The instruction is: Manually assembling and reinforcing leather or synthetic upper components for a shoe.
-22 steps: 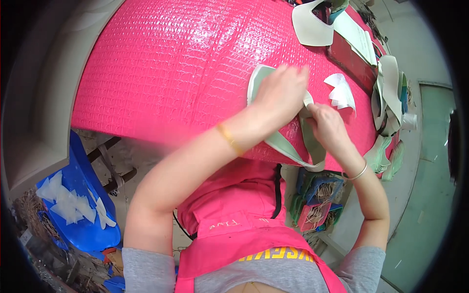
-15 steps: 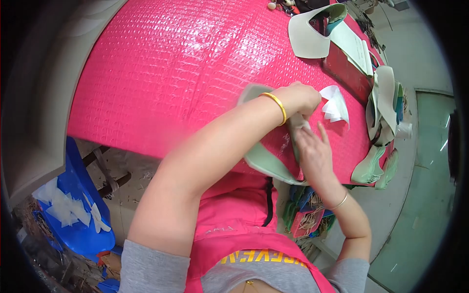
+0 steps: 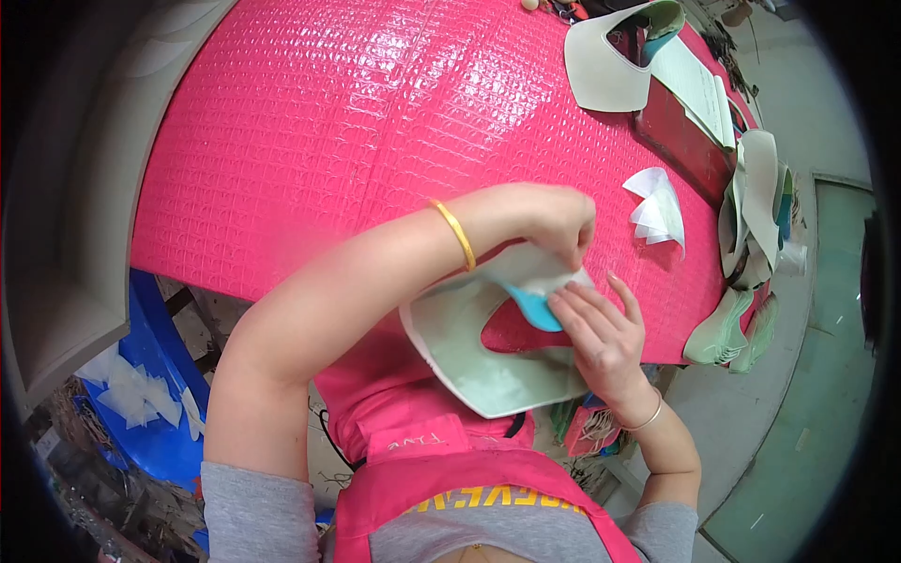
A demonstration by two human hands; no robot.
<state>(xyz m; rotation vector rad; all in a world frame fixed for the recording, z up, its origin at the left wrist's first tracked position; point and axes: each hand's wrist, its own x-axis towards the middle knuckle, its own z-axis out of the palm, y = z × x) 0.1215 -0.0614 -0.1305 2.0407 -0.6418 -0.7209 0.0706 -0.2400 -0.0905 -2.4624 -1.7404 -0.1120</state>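
A pale green, U-shaped shoe upper point(image 3: 441, 333) lies at the table's near edge, partly overhanging it. A bright blue patch point(image 3: 537, 308) shows beside its opening. From the left, my left arm with a gold bangle reaches across over the upper. My left hand point(image 3: 563, 223) is closed, its fingertips pinching at a thin white piece point(image 3: 544, 267) on the upper's far part. My right hand point(image 3: 605, 342) grips the upper's right side, fingers over the blue patch and white piece, thumb raised. The fingers partly hide where the white piece meets the upper.
White thin pieces point(image 3: 657, 208) lie in a stack on the pink table cover point(image 3: 310, 131). Farther right are another shoe upper point(image 3: 601, 66), a notepad point(image 3: 694, 89), more uppers point(image 3: 755, 202) and green shoe-shaped pieces point(image 3: 718, 328). A blue stool point(image 3: 155, 441) with white scraps stands at lower left.
The upper has turned and come nearer, so its opening and blue patch show. My left hand has moved slightly left and nearer; my right hand has shifted slightly nearer.
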